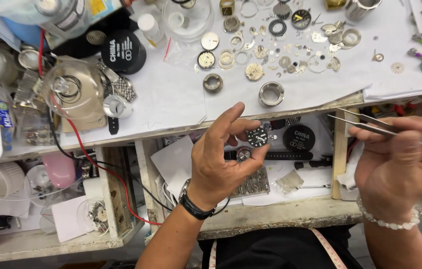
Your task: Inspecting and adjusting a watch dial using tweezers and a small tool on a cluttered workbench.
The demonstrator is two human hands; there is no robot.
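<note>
Left hand (221,159) raised over open drawer (290,192), fingertips pinching small black watch dial (258,136) by its edge. Right hand (400,164) closed around metal tweezers (370,124), tips pointing left toward dial, not touching it. White-papered table (171,99) above carries scattered watch parts, two steel case rings (271,93), round black lid (123,52).

We cannot make out the tiny parts (290,55) scattered on the worktop (171,99) — too small to tell wheel from plate. The tweezers (370,123) run off the right edge past the right hand (400,164). The left hand (226,159) hides part of the black dial (258,136) — its markings too fine to read.
</note>
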